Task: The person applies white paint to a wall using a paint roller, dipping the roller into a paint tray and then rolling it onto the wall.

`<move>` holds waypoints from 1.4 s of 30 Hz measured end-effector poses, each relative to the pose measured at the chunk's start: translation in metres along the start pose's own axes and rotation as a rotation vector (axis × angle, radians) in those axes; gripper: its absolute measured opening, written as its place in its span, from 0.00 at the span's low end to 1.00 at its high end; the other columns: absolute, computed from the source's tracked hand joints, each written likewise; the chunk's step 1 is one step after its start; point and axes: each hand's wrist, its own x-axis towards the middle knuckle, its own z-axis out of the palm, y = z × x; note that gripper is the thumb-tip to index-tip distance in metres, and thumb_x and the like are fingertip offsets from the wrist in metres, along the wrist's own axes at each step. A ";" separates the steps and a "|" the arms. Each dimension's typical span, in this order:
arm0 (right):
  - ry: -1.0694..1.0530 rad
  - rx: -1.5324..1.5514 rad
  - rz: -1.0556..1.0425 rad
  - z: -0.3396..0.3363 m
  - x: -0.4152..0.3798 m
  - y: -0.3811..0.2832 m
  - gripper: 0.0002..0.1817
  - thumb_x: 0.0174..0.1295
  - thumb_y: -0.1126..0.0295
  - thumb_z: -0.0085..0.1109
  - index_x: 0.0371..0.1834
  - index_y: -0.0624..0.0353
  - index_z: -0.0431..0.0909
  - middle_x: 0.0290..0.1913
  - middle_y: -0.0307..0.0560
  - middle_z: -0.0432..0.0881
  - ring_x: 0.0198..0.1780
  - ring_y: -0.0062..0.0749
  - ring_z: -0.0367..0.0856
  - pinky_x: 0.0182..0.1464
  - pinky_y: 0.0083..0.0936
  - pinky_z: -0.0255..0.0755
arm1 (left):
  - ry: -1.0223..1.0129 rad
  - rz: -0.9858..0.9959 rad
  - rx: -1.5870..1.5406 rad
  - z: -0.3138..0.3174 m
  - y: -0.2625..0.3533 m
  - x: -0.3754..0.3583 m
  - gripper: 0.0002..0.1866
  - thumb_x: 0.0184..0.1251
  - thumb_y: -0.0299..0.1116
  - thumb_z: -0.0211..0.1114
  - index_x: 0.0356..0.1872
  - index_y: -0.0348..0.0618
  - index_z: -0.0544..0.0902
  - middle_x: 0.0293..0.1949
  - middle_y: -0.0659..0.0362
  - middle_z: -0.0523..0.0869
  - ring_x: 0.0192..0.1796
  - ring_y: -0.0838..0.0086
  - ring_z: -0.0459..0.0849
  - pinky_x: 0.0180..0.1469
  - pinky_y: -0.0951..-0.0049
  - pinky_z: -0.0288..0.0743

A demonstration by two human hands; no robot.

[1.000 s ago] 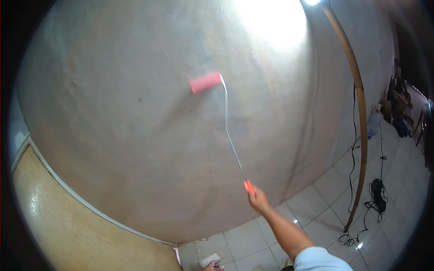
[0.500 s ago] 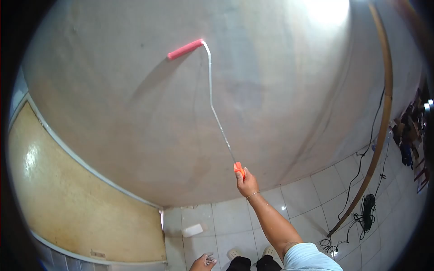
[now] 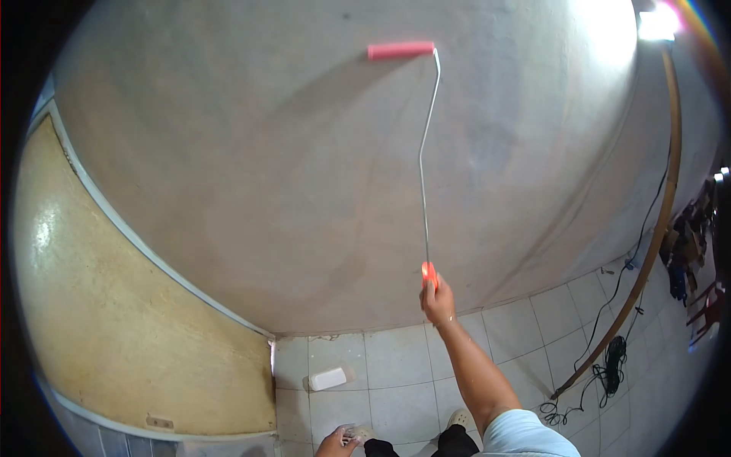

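My right hand (image 3: 439,301) is closed round the orange handle of a paint roller, with the arm stretched forward. From the handle a long bent metal rod (image 3: 423,175) runs up to the pink roller sleeve (image 3: 400,51), which is at the upper part of the grey wall (image 3: 304,190) and casts a shadow to its lower left. My left hand (image 3: 335,443) is low at the bottom edge, partly cut off, with whitish marks on its fingers. Its fingers look bent, and whether they hold anything is not clear.
A white block-like object (image 3: 328,378) lies on the tiled floor (image 3: 402,411). At the left is a yellowish panel (image 3: 137,305). A curved wooden pole (image 3: 656,251) with a bright lamp (image 3: 658,25) stands at the right, beside a coiled black cable (image 3: 611,365). Dark clutter lies beyond.
The roller sleeve has moved right and up in view and is now nearly level. My right hand has shifted slightly right and up. The view has also shifted, bringing the lamp into sight.
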 end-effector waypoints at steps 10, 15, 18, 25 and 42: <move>0.074 -0.187 0.399 0.032 -0.211 0.184 0.15 0.70 0.60 0.43 0.37 0.60 0.72 0.19 0.40 0.73 0.19 0.24 0.73 0.23 0.25 0.69 | -0.051 0.159 0.033 -0.098 -0.141 0.080 0.27 0.61 0.35 0.67 0.62 0.42 0.72 0.37 0.52 0.84 0.42 0.64 0.83 0.46 0.65 0.77; 0.020 -0.075 0.170 0.069 -0.094 0.035 0.15 0.72 0.60 0.40 0.34 0.59 0.68 0.17 0.39 0.70 0.16 0.22 0.70 0.19 0.22 0.65 | -0.219 0.163 0.090 -0.101 -0.137 0.108 0.24 0.62 0.34 0.66 0.60 0.42 0.73 0.38 0.51 0.84 0.41 0.64 0.83 0.46 0.66 0.77; 0.047 -0.001 0.055 0.079 -0.032 -0.011 0.15 0.73 0.60 0.39 0.33 0.59 0.68 0.17 0.38 0.70 0.16 0.21 0.70 0.19 0.22 0.64 | -0.314 0.200 0.061 -0.084 -0.123 0.132 0.24 0.63 0.33 0.65 0.60 0.42 0.73 0.40 0.51 0.84 0.42 0.62 0.83 0.46 0.65 0.77; 0.005 -0.034 0.297 0.092 -0.186 0.199 0.15 0.72 0.61 0.43 0.45 0.61 0.72 0.20 0.36 0.71 0.20 0.19 0.70 0.23 0.21 0.67 | -0.385 0.205 -0.045 -0.030 -0.137 0.190 0.26 0.63 0.37 0.66 0.62 0.44 0.72 0.45 0.51 0.84 0.46 0.61 0.83 0.50 0.64 0.77; -1.169 -1.193 0.330 0.089 -0.210 0.413 0.35 0.57 0.35 0.54 0.46 0.60 0.74 0.33 0.59 0.83 0.38 0.55 0.83 0.42 0.44 0.76 | -0.779 -0.106 -0.013 0.104 -0.414 0.394 0.22 0.65 0.49 0.62 0.49 0.40 0.79 0.43 0.51 0.85 0.45 0.66 0.83 0.48 0.68 0.75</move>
